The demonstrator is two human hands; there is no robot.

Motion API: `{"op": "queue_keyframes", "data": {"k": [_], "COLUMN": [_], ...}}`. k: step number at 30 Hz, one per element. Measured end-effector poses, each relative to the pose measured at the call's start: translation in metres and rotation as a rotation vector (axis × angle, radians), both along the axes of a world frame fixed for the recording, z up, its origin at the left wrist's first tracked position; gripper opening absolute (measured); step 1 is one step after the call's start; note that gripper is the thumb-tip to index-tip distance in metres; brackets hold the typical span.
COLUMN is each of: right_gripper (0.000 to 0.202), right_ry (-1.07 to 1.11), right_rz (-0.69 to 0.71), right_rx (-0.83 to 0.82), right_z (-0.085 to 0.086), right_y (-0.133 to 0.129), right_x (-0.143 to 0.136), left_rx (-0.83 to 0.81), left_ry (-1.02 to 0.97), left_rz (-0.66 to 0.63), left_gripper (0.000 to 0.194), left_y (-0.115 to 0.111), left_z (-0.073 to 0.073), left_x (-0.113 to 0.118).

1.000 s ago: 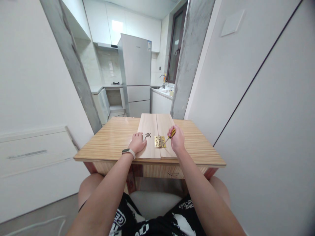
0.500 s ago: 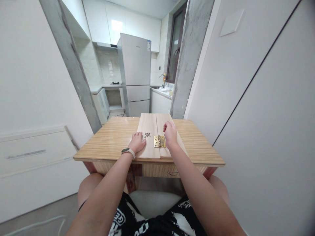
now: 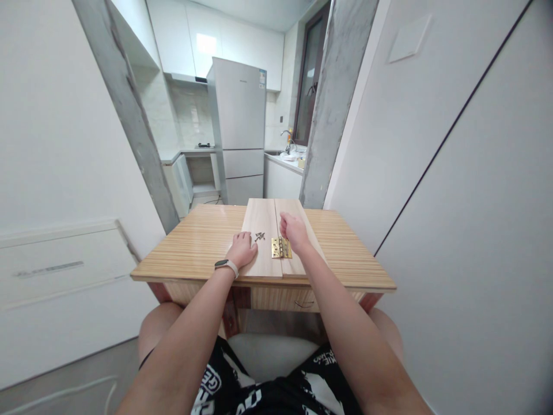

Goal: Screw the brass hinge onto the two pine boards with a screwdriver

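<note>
Two pale wooden boards lie side by side on the table; my left hand (image 3: 242, 249) rests open, fingers spread, on the edge of the left board (image 3: 262, 262). A small pile of screws (image 3: 260, 236) is just beyond its fingertips. The brass hinge (image 3: 281, 248) lies flat across the seam between the left board and the right board (image 3: 298, 266). Over the hinge's upper right part, my right hand (image 3: 292, 229) is closed, its fingers curled together. What it grips, if anything, is hidden.
The striped wooden table (image 3: 207, 236) has a drawer with a curved handle (image 3: 304, 304) below its front edge. Behind it stand a grey fridge (image 3: 239, 109) and a sink counter with a faucet (image 3: 286, 135). White walls flank both sides.
My right hand has shifted a little to the left, toward the seam, and its fist has turned. My left hand keeps its place on the board.
</note>
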State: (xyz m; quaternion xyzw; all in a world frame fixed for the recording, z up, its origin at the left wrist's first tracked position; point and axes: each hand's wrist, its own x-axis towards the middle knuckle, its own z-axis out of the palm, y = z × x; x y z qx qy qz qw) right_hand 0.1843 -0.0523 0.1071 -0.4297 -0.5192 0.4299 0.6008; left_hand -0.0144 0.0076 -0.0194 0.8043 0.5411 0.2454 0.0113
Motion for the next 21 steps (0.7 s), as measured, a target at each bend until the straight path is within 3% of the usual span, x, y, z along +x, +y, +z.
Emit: {"op": "queue_keyframes", "data": {"k": [2, 4, 6, 12, 18, 21], "right_gripper": [0.050, 0.051, 0.049, 0.052, 0.052, 0.045], "right_ry": [-0.002, -0.012, -0.048, -0.066, -0.027, -0.021], "right_rz": [0.141, 0.140, 0.036, -0.460, -0.601, -0.574], "right_rx": [-0.013, 0.007, 0.051, 0.147, 0.142, 0.095], "right_z": [0.001, -0.001, -0.005, -0.013, -0.012, -0.008], "right_y": [-0.001, -0.001, 0.001, 0.008, 0.008, 0.008], "right_x": [0.006, 0.009, 0.009, -0.007, -0.019, -0.018], "left_rx": [0.002, -0.001, -0.005, -0.011, -0.015, -0.020], "left_ry": [0.003, 0.003, 0.001, -0.006, -0.014, -0.030], "left_rz": [-0.001, 0.000, 0.001, 0.003, -0.003, -0.004], "left_gripper": [0.046, 0.047, 0.046, 0.046, 0.046, 0.047], "left_y": [0.001, 0.001, 0.001, 0.000, 0.000, 0.000], "left_z": [-0.001, -0.001, -0.001, 0.000, 0.000, -0.001], "left_x": [0.000, -0.001, -0.001, -0.001, -0.001, -0.001]}}
